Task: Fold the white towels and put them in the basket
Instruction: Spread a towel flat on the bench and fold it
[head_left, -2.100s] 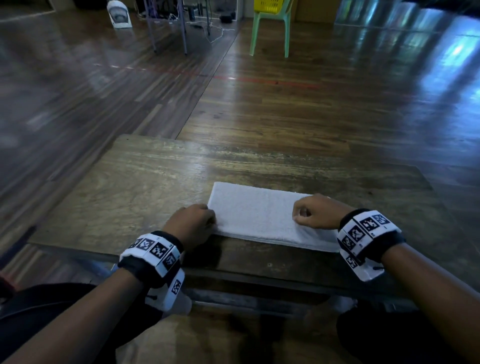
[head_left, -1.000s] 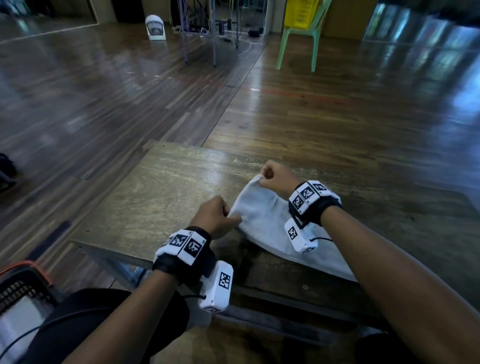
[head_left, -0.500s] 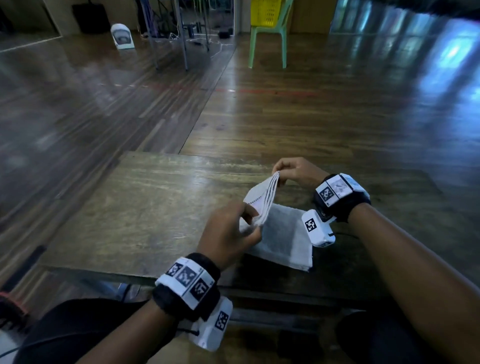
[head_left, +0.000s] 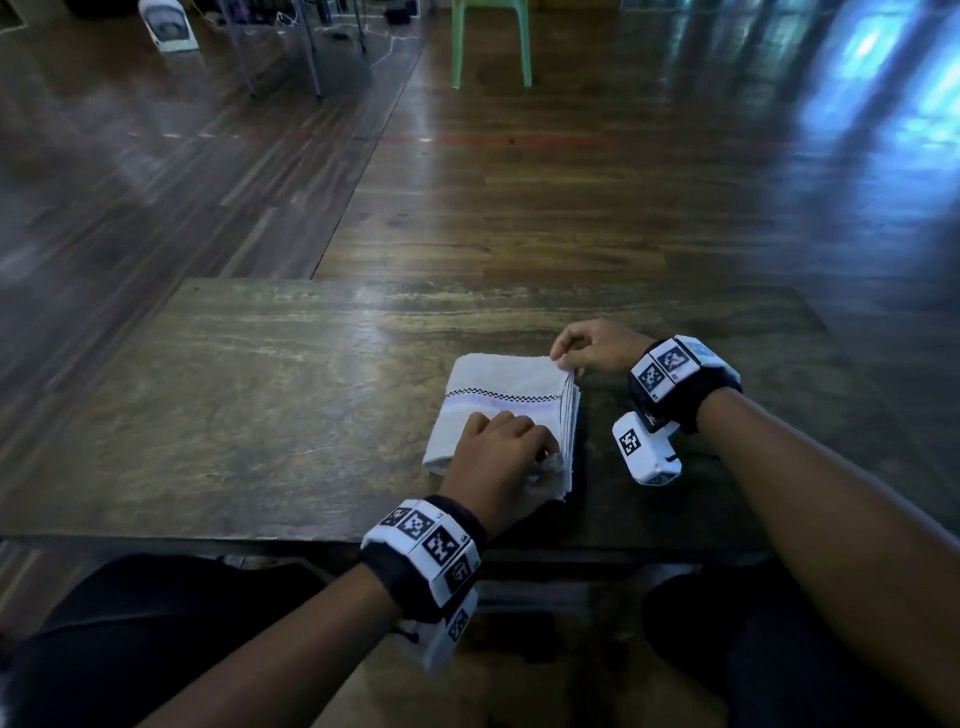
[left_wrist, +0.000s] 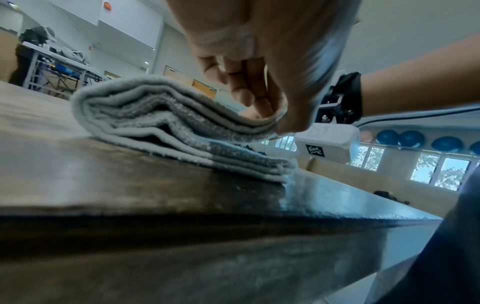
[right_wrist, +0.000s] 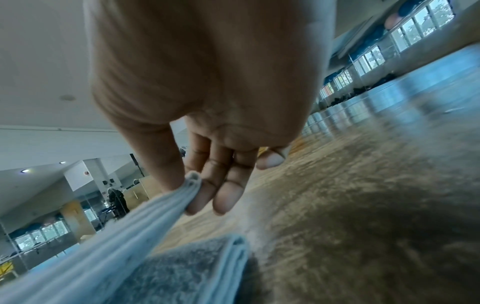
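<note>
Head view: left hand (head_left: 498, 457) and right hand (head_left: 597, 345) each pinch a corner of the folded white towel (head_left: 498, 384) on the desk (head_left: 260, 405).

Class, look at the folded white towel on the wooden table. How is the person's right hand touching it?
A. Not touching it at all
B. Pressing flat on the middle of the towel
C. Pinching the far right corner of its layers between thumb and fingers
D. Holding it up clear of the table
C: the right hand pinches the layered corner of the towel, which lies on the table while the left hand holds the near corner.
</note>
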